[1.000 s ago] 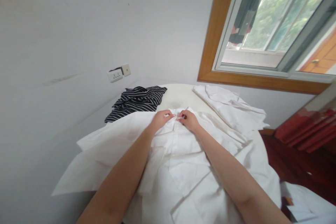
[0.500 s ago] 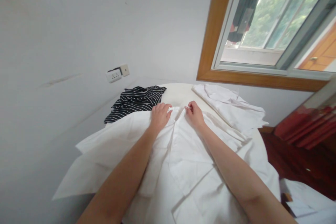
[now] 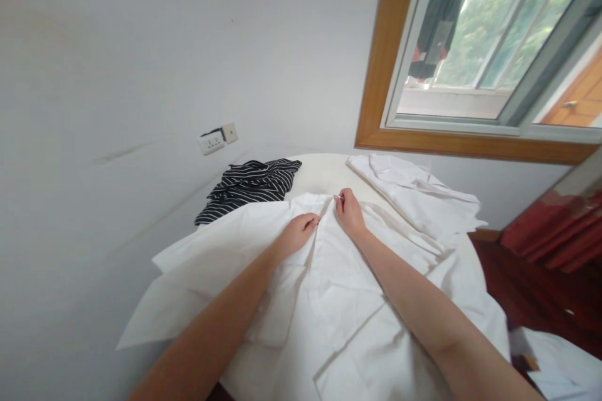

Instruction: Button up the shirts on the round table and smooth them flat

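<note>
A white shirt [image 3: 329,301] lies spread over a round white table [image 3: 320,172]. My left hand [image 3: 298,233] rests on the shirt's left front panel near its far edge, fingers curled and pinching the fabric along the opening. My right hand [image 3: 347,212] is just beyond it to the right, fingers pinched on the far edge of the right front panel. The two hands are a short gap apart on either side of the shirt's opening.
A black-and-white striped garment [image 3: 249,187] lies bunched at the table's far left. Folded white cloth [image 3: 416,191] sits at the far right. A wall socket [image 3: 216,138] is on the grey wall. A wood-framed window [image 3: 470,75] and a red-brown floor [image 3: 531,301] are to the right.
The hands, pinched close together a second ago, have parted. My left hand has drawn back toward me along the shirt; my right hand stays at the far edge. The view has shifted slightly.
</note>
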Demonstrator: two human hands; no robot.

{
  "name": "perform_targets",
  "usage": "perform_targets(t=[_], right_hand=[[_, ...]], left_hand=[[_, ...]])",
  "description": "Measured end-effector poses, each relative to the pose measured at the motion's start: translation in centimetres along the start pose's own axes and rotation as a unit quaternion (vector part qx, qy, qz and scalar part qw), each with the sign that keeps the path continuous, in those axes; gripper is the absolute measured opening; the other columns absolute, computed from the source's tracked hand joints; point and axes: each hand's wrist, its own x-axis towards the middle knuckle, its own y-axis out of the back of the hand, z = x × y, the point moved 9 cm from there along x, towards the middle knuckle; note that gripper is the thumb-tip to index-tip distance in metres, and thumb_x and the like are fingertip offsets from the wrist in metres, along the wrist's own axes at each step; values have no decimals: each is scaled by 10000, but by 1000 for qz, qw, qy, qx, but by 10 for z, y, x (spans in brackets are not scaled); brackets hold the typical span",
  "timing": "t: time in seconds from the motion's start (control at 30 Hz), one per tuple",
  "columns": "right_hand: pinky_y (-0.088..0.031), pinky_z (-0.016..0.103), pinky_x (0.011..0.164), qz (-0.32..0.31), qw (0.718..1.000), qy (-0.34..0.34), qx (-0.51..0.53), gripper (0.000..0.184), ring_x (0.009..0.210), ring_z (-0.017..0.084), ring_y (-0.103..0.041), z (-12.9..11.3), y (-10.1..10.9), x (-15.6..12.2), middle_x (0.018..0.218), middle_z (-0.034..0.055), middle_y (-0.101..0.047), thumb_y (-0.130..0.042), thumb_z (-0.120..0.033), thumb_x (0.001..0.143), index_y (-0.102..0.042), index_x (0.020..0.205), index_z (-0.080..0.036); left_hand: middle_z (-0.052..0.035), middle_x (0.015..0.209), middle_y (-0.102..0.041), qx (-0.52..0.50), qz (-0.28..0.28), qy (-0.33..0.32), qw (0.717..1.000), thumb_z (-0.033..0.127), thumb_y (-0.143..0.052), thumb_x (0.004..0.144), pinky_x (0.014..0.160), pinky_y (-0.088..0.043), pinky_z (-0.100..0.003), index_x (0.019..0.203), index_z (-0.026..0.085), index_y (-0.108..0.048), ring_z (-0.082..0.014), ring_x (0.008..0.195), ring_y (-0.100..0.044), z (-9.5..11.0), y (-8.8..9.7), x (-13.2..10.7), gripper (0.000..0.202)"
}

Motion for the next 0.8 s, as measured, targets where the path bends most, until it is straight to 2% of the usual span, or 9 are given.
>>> perform_targets(t=[0.2,0.33,0.67,0.8], right_hand=[[-381,278,697,-4,1000,11,-11,89,708,175,-485,0,-4,-1,766,13,-487,-363,-269,921,-425,915,-205],[-380,280,691,-4,1000,6,-10,93,706,177,-485,-1,-2,-1,763,13,-489,-365,-273,922,-428,920,-204],[-397,294,707,-7,999,-12,-31,125,748,194,-508,2,-1,-3,784,33,-535,-372,-273,911,-460,956,-197],[-412,345,865,-39,998,40,-41,236,960,222,-532,-19,5,2,1019,96,-582,-445,-213,858,-494,1087,-181]], left_hand=[[-78,1029,-682,-43,-3,15,999,246,-489,840,866,-470,-288,1015,163,-658,-177,941,-619,-19,-5,-5,256],[-85,995,-682,-38,19,28,999,286,-519,836,851,-481,-295,1002,151,-657,-179,911,-624,-24,-4,-5,254],[-49,898,-682,52,65,-2,997,272,-531,845,856,-454,-317,897,194,-641,-191,893,-610,-9,-4,-7,145],[-41,887,-678,52,79,-14,995,271,-539,848,834,-456,-302,904,196,-645,-180,870,-605,-8,-4,-9,142]])
